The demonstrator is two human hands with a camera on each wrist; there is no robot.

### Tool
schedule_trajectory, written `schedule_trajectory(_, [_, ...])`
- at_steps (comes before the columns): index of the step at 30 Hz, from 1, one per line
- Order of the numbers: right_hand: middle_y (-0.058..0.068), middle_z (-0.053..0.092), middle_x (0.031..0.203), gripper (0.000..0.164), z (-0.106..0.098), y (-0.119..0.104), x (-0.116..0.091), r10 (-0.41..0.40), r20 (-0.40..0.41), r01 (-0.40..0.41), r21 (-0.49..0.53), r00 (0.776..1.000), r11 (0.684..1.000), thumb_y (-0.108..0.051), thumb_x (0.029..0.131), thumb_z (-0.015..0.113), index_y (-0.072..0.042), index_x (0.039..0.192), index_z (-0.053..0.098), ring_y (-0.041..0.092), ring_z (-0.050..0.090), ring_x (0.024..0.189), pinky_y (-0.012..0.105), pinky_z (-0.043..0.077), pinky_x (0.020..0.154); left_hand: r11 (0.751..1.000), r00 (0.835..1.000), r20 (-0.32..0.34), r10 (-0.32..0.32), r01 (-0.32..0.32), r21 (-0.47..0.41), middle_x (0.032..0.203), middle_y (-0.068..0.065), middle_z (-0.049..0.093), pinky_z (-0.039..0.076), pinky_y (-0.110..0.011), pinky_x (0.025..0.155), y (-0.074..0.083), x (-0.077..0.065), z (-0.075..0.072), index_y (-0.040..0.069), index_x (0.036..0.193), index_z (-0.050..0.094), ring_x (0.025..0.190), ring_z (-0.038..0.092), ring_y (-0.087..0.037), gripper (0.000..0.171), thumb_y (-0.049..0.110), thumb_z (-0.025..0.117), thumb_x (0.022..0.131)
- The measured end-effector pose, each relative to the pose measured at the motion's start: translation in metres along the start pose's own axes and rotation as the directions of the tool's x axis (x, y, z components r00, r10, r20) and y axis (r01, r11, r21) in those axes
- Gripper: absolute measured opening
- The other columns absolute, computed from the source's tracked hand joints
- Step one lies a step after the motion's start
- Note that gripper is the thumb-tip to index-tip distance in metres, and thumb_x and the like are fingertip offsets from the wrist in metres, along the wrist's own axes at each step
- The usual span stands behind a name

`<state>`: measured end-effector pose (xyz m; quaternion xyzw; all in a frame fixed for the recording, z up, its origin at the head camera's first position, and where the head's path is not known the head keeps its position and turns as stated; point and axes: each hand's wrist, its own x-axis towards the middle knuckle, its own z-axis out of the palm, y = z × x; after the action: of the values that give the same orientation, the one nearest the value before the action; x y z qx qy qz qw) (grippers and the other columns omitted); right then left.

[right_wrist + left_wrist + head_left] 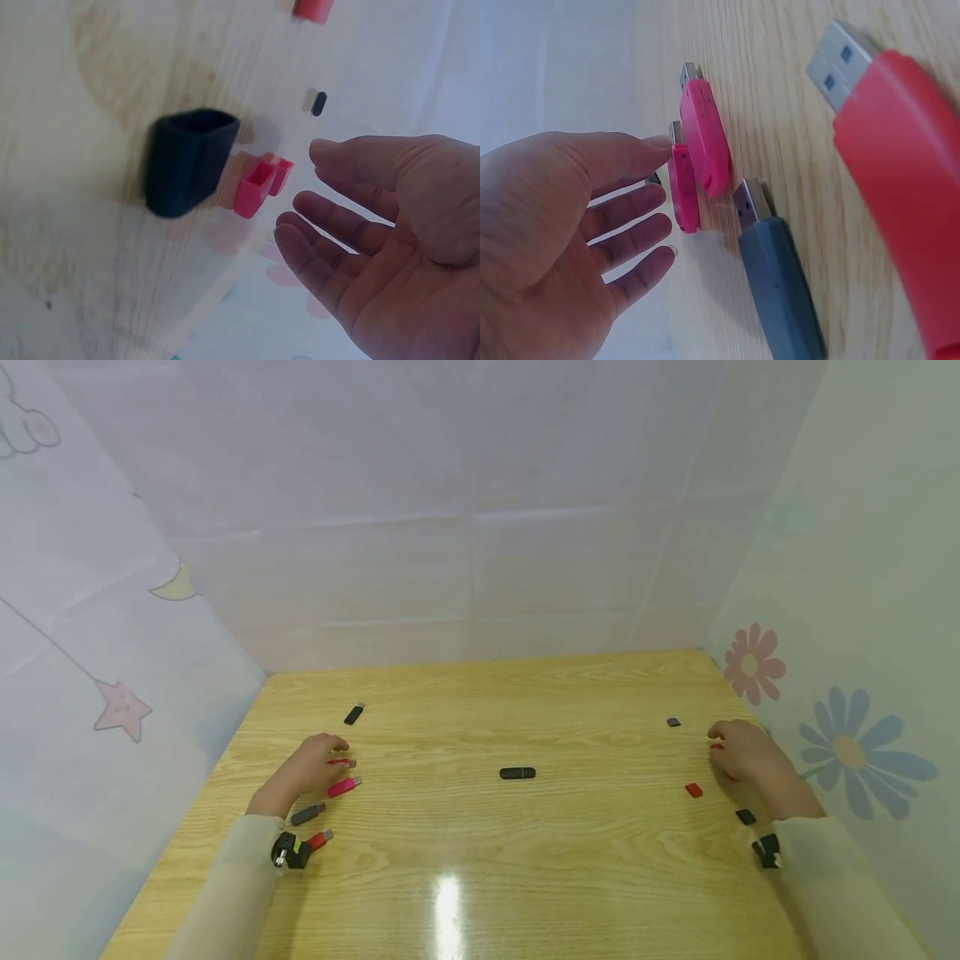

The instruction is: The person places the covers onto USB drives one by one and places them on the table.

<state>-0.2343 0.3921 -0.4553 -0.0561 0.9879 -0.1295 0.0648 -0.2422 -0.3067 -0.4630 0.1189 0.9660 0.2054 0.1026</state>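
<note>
Closest in on the left, a red memory stick point(900, 180) looms large in the left wrist view, two square holes plain in its metal plug point(841, 64), while the head view loses part of it behind a wrist camera point(292, 852); closest in on the right, a black cap point(187, 169) shows the right wrist view its hollow mouth, where from above it is just a dark chip; next out, a grey stick point(778, 289) to the left and a red cap point(693, 790) to the right; then a bright pink stick point(705, 135) and, seen by the head view alone, a capped black stick point(517, 772) mid-table; now the left hand point(570, 225), open, fingers parted and gently bent, thumb tip right at the plug end of a reddish-pink stick point(683, 191), touching or not I cannot tell; opposite, the right hand point(405, 240) is open too, curved fingers spread from the thumb, holding nothing, near two pink caps point(256, 193) side by side, which the head view mostly hides beneath it; farthest off, a black stick point(353, 715) on the left, a small dark cap point(673, 722) on the right.
</note>
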Motion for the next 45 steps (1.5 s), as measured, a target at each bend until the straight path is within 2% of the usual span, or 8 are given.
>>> schedule_trajectory(7, [0.039,0.054,0.113,0.033,0.0004,0.0042,0.0020,0.034,0.043,-0.034,0.013,0.999,0.999,-0.003,0.091,0.059,0.016,0.119,0.056,0.040,0.055,0.089,0.045,0.048,0.070,1.000,1.000,0.010,-0.005,0.005,-0.006,0.129,-0.028,0.058,0.047,-0.057,0.098,-0.0026,0.0025,0.0019,-0.008,0.128,0.060,0.121,0.052,-0.047,0.035,0.009,0.064,0.097])
schedule_trajectory(19, [0.035,0.056,0.108,0.030,0.0006,0.0053,0.0032,0.065,0.075,-0.066,0.009,0.995,0.998,-0.002,0.092,0.060,0.015,0.117,0.058,0.039,0.052,0.087,0.050,0.048,0.075,1.000,1.000,0.021,0.005,-0.005,-0.001,0.122,-0.025,0.062,0.053,-0.052,0.090,-0.0034,0.0052,0.0021,-0.009,0.124,0.062,0.110,0.060,-0.041,0.031,0.008,0.065,0.098])
schedule_trajectory(24, [0.035,0.057,0.109,0.029,0.0020,0.0071,0.0049,0.068,0.088,-0.069,0.006,0.994,0.998,-0.002,0.092,0.060,0.013,0.116,0.059,0.041,0.053,0.092,0.054,0.048,0.080,1.000,0.999,0.029,0.016,-0.016,0.002,0.120,-0.024,0.063,0.055,-0.049,0.085,-0.0062,0.0061,0.0025,-0.009,0.121,0.065,0.105,0.063,-0.037,0.029,0.008,0.065,0.097])
schedule_trajectory(28, [0.035,0.056,0.109,0.029,0.0031,0.0083,0.0062,0.073,0.097,-0.075,0.017,0.993,0.997,0.001,0.090,0.057,0.013,0.116,0.059,0.040,0.052,0.091,0.053,0.047,0.079,1.000,0.999,0.030,0.016,-0.017,0.013,0.119,-0.024,0.063,0.055,-0.048,0.083,-0.0081,0.0063,0.0031,-0.009,0.119,0.066,0.103,0.064,-0.036,0.028,0.005,0.064,0.095])
schedule_trajectory(37, [0.030,0.058,0.101,0.026,0.0016,0.0074,0.0071,0.067,0.090,-0.068,0.007,0.994,0.998,0.002,0.085,0.055,0.012,0.108,0.061,0.038,0.051,0.086,0.048,0.047,0.075,1.000,1.000,0.028,-0.002,0.002,-0.016,0.112,-0.019,0.065,0.055,-0.041,0.076,-0.0056,0.0046,0.0030,-0.006,0.113,0.069,0.093,0.064,-0.027,0.020,0.003,0.063,0.096])
schedule_trajectory(45, [0.025,0.054,0.092,0.013,0.0007,0.0036,0.0040,0.041,0.066,-0.041,-0.004,0.997,0.999,0.001,0.084,0.054,0.008,0.093,0.061,0.037,0.047,0.085,0.045,0.043,0.071,1.000,1.000,0.004,0.028,-0.028,0.013,0.109,-0.017,0.067,0.056,-0.047,0.082,-0.0046,0.0010,0.0027,-0.004,0.113,0.069,0.096,0.066,-0.031,0.018,0.007,0.063,0.100])
